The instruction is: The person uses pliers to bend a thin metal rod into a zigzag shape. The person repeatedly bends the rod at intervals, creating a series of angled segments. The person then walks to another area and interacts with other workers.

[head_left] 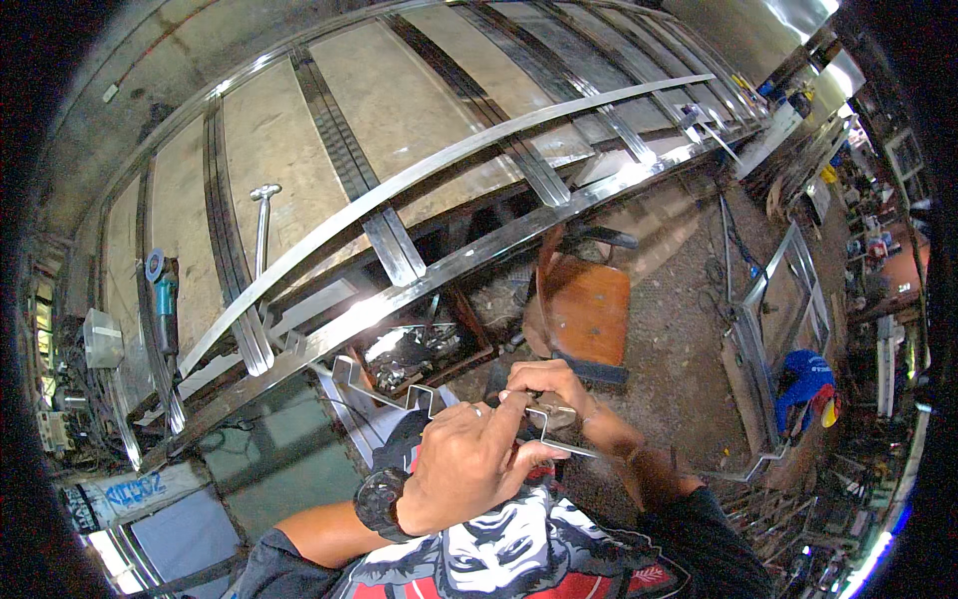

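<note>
A metal strip [572, 449] is being held in front of the person's chest, off the near edge of the frame [479, 253]. By the left hand [469, 454] the strip is being gripped, with the fingers folded over its middle and the thumb laid along it. By the right hand [549, 382], its fingers curled, a grey metal tool [559, 419] is being grasped close to the strip; it is being partly hidden by the fingers, so whether pliers are being used cannot be confirmed.

Progress is being judged from the shape of the strip. Several square bends are showing on its left part, and another is showing between the hands; these are being counted as done. A straight length is being left at the right end, and whether more bends are being required there cannot be told. The piece is being assessed as well advanced but not yet released.

On the frame, a long flat bar [509, 127] is lying lengthwise toward the near edge. A hammer [262, 235] is resting beyond the bar, and a grinder [165, 299] is lying near the near-left corner.
</note>
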`<state>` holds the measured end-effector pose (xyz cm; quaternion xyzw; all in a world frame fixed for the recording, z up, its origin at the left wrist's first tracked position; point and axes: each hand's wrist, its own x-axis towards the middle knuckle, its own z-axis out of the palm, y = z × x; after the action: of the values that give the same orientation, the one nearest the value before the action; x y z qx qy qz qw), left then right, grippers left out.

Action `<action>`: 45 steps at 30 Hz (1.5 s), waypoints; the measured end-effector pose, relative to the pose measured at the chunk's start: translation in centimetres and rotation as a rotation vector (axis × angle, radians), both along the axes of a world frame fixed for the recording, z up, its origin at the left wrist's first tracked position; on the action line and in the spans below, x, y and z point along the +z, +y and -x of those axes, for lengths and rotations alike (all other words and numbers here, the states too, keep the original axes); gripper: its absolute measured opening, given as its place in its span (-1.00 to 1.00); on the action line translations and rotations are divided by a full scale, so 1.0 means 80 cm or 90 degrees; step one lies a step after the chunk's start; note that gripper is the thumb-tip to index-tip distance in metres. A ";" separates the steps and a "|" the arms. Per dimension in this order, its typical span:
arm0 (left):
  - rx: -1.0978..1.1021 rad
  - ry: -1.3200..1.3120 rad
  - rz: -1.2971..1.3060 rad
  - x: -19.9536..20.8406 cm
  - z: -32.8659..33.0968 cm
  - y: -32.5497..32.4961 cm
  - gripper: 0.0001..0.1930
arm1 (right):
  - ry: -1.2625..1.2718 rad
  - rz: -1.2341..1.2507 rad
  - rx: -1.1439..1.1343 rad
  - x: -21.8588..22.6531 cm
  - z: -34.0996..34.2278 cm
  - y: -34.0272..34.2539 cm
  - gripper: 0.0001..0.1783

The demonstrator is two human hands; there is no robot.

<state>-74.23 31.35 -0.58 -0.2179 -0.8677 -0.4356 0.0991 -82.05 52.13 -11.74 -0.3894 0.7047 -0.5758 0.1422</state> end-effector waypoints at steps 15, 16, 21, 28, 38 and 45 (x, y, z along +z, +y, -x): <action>0.030 -0.011 -0.002 0.002 -0.013 -0.010 -0.46 | 0.028 0.030 -0.022 -0.007 -0.008 -0.023 -0.77; 0.036 -0.011 -0.007 -0.001 -0.014 -0.009 -0.44 | 0.045 0.039 -0.017 -0.011 -0.006 -0.023 -0.79; 0.045 -0.005 -0.020 -0.010 -0.016 -0.010 -0.40 | 0.053 0.022 -0.005 -0.016 -0.004 -0.025 -0.81; -0.027 -0.105 0.017 0.008 -0.009 -0.024 -0.46 | 0.026 0.009 0.004 -0.023 0.001 -0.020 -0.80; -0.103 -0.315 -0.077 0.016 0.020 -0.052 -0.56 | 0.043 -0.232 0.063 0.014 0.012 -0.004 -0.66; -0.019 -0.287 -0.084 0.000 0.006 -0.045 -0.63 | -0.046 -0.159 0.153 0.010 0.008 0.008 -0.54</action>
<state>-74.71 27.73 -0.55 -0.1206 -0.8342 -0.5306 -0.0896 -82.72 52.79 -10.91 -0.4291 0.7139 -0.4761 0.2821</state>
